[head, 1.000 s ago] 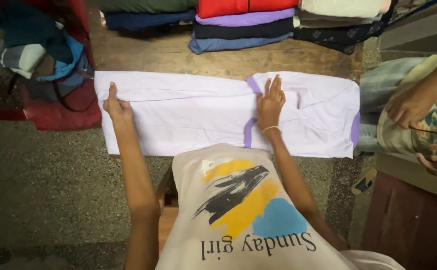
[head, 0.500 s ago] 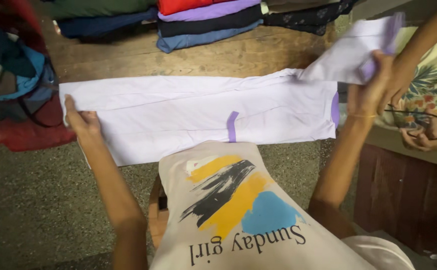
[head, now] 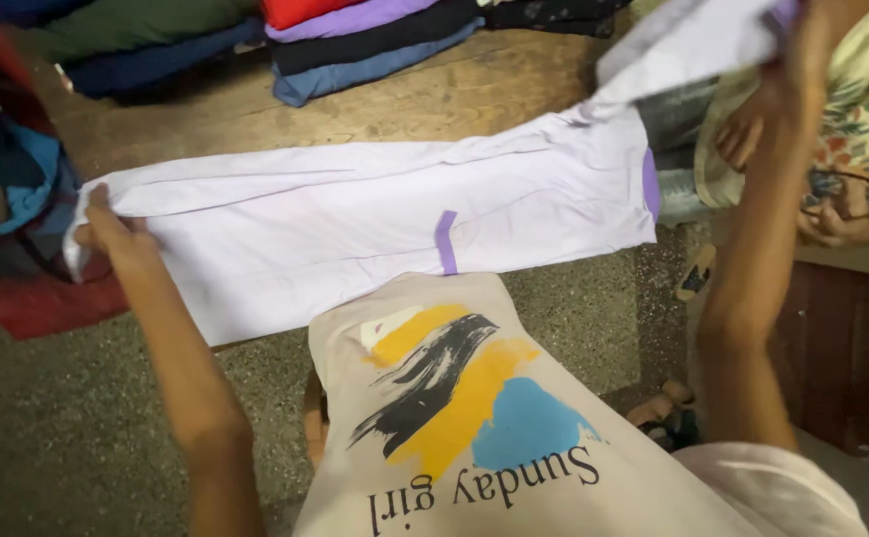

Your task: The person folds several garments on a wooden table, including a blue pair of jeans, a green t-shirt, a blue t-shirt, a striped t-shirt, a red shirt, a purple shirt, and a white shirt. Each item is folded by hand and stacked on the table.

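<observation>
The left hand (head: 106,234) pins the pale lilac garment (head: 355,229) flat on the wooden worktop (head: 454,99), fingers clamped on its end; the right hand (head: 802,40) lifts the other end, fingers apparently gripping. Keeping the cloth taut should give a clean fold.

A shirt (head: 355,229) lies spread across the desk (head: 454,99). Behind it sit stacks of folded clothes (head: 375,45). A heap of clothes (head: 6,179) lies left of the desk, another person (head: 852,129) to its right.
</observation>
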